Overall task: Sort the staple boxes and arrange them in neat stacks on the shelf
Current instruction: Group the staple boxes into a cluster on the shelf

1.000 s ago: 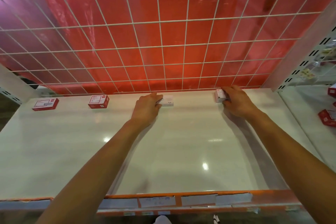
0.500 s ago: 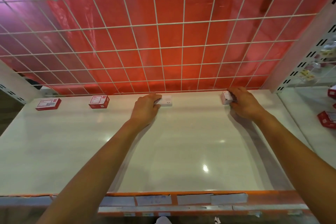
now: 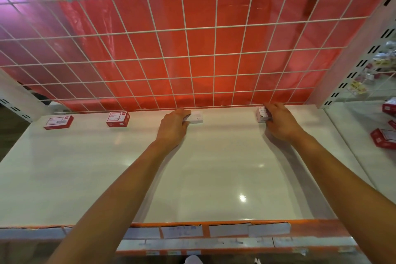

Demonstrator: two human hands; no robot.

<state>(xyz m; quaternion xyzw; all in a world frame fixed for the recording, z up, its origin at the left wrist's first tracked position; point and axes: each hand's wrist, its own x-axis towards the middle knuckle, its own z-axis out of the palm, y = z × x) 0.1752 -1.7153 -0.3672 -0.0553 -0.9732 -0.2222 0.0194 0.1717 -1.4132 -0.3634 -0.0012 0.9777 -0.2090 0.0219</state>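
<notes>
Reaching to the back of the white shelf (image 3: 192,178), hands well apart. Left hand (image 3: 173,125) grips the left end of a white staple box (image 3: 196,117); right hand (image 3: 280,123) grips a pale staple box (image 3: 261,114). Both boxes sit beside the wire grid (image 3: 192,58). Further left: near red box (image 3: 117,118), far red box (image 3: 58,121), apart.

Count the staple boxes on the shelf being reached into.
4, along the back: far-left red box, second red box, white box gripped by left hand, pale box gripped by right hand; hands could hide more.
</notes>
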